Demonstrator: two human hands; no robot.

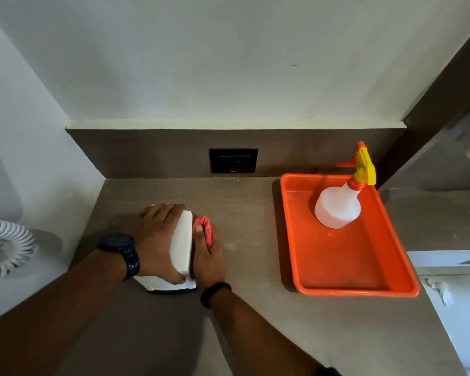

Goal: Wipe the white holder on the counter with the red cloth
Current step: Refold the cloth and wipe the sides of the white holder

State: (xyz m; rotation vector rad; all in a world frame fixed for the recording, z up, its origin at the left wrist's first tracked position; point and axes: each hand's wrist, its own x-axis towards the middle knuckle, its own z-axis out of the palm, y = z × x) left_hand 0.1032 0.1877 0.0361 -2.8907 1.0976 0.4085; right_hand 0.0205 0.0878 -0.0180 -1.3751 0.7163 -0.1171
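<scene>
Now both hands are on the holder [181, 245], which sits on the table [244, 213] toward its left side, near the left wall. It's a white, wedge-like block with a dark strip along its near bottom edge. The left hand [154, 240] is clamped over the holder's left face, fingers curled over the far top corner and thumb down near the front edge. A dark watch [122, 253] is on that wrist. The right hand [208, 256] is bunched around the red cloth [203, 230], pressing it flat against the holder's right face; the cloth peeks out above the fingers, folded into a wad. A black band [215, 293] circles the right wrist.

Over to the right, well apart from the holder, an orange tray [345, 267] lies on the table with a spray bottle [338, 207] standing upright in its far half, yellow-and-orange trigger head pointing left. A dark socket [233, 160] is set in the brown backsplash behind. A white coiled cord [6, 248] hangs at the far left edge.
</scene>
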